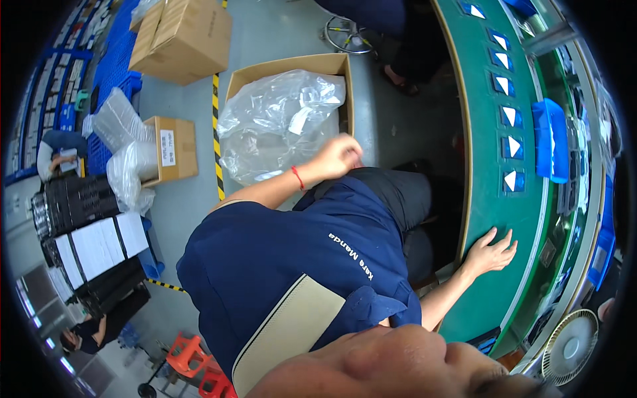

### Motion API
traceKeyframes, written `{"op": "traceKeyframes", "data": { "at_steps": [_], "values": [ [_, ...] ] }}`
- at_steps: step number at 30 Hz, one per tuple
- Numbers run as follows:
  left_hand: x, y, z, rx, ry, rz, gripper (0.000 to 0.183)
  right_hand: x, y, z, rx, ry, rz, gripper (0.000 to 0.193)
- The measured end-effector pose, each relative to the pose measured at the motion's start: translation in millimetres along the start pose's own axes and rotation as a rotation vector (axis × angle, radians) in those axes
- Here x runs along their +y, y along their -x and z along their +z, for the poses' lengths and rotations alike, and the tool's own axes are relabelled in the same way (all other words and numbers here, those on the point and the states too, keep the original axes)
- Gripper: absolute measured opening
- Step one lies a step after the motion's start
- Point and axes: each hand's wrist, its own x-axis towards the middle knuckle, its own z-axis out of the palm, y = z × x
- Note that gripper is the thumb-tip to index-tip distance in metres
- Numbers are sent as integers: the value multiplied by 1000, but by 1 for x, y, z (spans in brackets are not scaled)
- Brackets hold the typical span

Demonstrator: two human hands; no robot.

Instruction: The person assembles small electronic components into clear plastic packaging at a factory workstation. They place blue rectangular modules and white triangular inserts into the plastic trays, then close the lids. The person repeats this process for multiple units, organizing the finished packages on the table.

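Blue squares (513, 180) with white triangles, seven, set out in a line on a green worktop (481, 211).
Left hand (337, 158): fingers curled near an open carton (350, 99) filled with clear plastic (285, 99); whether anything is gripped cannot be told. Right hand (490, 255): fingers loosely spread, laid on the worktop near the closest square, nothing held. Seven squares are laid out, none is touched; what is left cannot be told.
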Motion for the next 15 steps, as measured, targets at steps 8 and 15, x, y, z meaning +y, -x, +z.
{"op": "traceKeyframes", "data": {
  "at_steps": [8, 15],
  "values": [
    [-185, 36, -96, -110, -813, -831, 18, -19, -5, 12, -103, -217, -17, 40],
    [-178, 65, -68, -514, -722, -800, 21, -14, 1, 7, -77, -251, -37, 38]
  ]
}}
